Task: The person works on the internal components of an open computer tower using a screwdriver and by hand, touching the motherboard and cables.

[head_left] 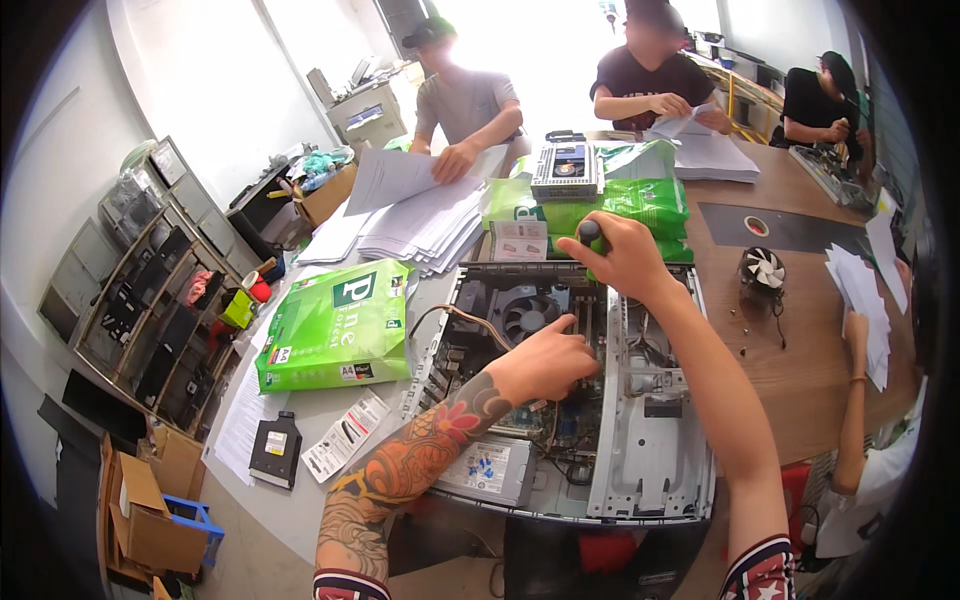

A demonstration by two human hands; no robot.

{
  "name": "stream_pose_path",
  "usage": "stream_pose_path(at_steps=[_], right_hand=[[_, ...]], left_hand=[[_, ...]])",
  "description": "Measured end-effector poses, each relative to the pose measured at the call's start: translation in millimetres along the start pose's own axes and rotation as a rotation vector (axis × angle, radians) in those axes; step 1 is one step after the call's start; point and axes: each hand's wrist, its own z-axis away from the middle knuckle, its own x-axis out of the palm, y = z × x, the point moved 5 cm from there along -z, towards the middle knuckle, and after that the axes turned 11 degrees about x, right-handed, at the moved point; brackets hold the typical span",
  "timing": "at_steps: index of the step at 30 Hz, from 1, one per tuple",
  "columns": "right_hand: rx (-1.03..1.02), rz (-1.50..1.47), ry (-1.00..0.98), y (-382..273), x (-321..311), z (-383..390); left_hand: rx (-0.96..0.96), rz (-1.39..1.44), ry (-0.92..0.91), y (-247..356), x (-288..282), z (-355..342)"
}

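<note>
An opened desktop computer case (650, 440) lies before me, with a black cooling fan (528, 320) and a silver power supply (480, 465) inside. My right hand (625, 258) grips the grey-and-green handle of a screwdriver (590, 235) above the case's upper part; the tip is hidden. My left hand (545, 355) is down inside the case, right of and below the fan, fingers curled among the parts; what they hold, if anything, is hidden. A loose cable crosses from the case's left.
Green paper packs (330, 330), a black drive (275, 455) and paper stacks (410, 240) surround the case. A loose fan (762, 272) and tape roll (757, 226) sit right. A drive unit (565, 170) rests on packs behind. Four or more co-workers, several handling paper, surround the table (760, 400).
</note>
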Motion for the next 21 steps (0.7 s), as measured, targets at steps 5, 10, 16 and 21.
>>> stream_pose_path(at_steps=[5, 10, 16, 21], right_hand=[[0.012, 0.005, -0.007, -2.7, -0.8, 0.5], [-0.062, -0.029, 0.049, -2.0, 0.7, 2.6], [-0.036, -0.023, 0.029, -3.1, -0.5, 2.8], [-0.027, 0.008, 0.010, -4.9, 0.9, 2.7]], left_hand=[[0.009, -0.011, 0.034, -1.6, 4.1, 1.8], [0.001, -0.004, 0.027, 3.0, -0.6, -0.2], [0.041, 0.066, 0.148, 1.0, -2.3, 1.3], [0.076, -0.032, 0.073, 12.4, -1.3, -6.7]])
